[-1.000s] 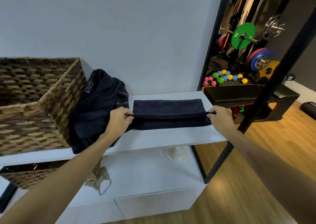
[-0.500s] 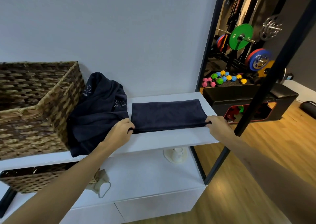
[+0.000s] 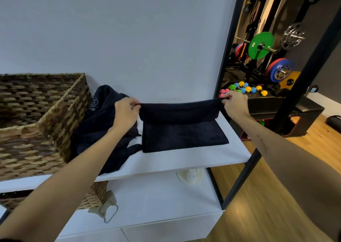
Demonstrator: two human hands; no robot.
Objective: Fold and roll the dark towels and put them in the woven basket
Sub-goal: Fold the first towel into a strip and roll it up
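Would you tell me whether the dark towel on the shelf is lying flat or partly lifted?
Partly lifted: both hands pinch its upper corners, the near half flat on the shelf. Towel, left hand, right hand.

You cannot see the woven basket (image 3: 42,112) whole: the left edge cuts it, and its inside is too dark to read. The left hand (image 3: 125,115) covers part of the dark pile (image 3: 103,116). The printed letters on this pile are too small to read.
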